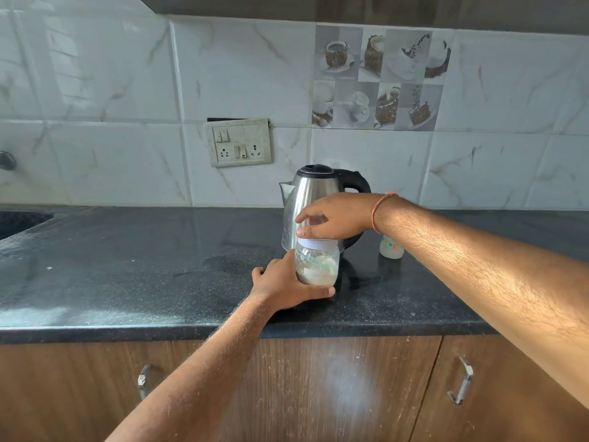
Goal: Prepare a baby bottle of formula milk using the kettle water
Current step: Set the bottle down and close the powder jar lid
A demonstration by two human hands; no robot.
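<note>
A clear jar (317, 266) holding white formula powder and a pale green scoop stands on the black counter (143, 266). Its white lid (315, 243) is on top. My left hand (287, 282) grips the jar's lower body from the left, thumb across the front. From above, my right hand (334, 218) curls its fingers round the lid. Right behind the jar stands a steel kettle (312, 193) with a black lid and handle. A small baby bottle (391, 247) stands to the right of the kettle, partly hidden by my right forearm.
A sink (19, 221) sits at the counter's far left. A switch and socket plate (239, 142) is on the tiled wall behind. Wooden cabinet doors with metal handles (462, 381) lie below the counter edge.
</note>
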